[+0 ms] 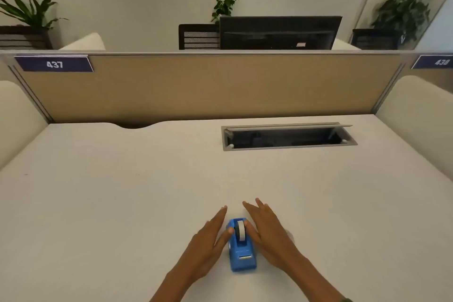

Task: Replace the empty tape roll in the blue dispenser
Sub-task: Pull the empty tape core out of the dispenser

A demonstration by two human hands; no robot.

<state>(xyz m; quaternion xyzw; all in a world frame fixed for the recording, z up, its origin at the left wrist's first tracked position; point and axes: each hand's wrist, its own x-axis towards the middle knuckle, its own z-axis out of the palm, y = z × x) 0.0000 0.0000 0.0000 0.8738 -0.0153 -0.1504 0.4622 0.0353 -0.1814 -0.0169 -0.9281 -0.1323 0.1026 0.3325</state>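
A pale desk (122, 191) fills the room's near side. Both hands flank the dispenser (241, 251) at its near edge: left hand (210, 240) and right hand (267, 233), fingers straight and loosely together, thumbs touching the roll (240, 229) seated upright inside.

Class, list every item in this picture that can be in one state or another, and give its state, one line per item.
Blue dispenser: upright on the desk, between both hands.
Tape roll: seated in the dispenser.
Left hand: open, fingers extended, thumb by the roll.
Right hand: open, fingers extended, thumb by the roll.
Desk cable hatch: lid raised, open.
Monitor: screen dark.
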